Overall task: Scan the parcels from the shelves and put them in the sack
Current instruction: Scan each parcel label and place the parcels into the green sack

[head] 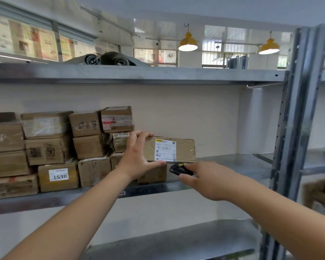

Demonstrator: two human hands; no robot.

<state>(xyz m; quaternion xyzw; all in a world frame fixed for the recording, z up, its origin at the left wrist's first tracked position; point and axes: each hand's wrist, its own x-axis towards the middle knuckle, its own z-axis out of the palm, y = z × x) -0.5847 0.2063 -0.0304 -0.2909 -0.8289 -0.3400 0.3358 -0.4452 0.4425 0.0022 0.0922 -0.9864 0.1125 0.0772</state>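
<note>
My left hand (139,156) grips the left end of a long brown cardboard parcel (184,149), fingers over its top edge and thumb under its bottom edge. The parcel is held up in front of the middle shelf (233,166), and its white shipping label (165,150) faces me. Just below the label, my right hand (208,178) holds a small black scanner (178,168) pointed at the parcel. No sack is in view.
Stacked cardboard boxes (51,147) fill the left part of the middle shelf, one labelled 1538 (59,176). A steel upright (296,128) stands at the right. Rolled grey bags (109,60) lie on the top shelf. A lower shelf (176,241) sits below.
</note>
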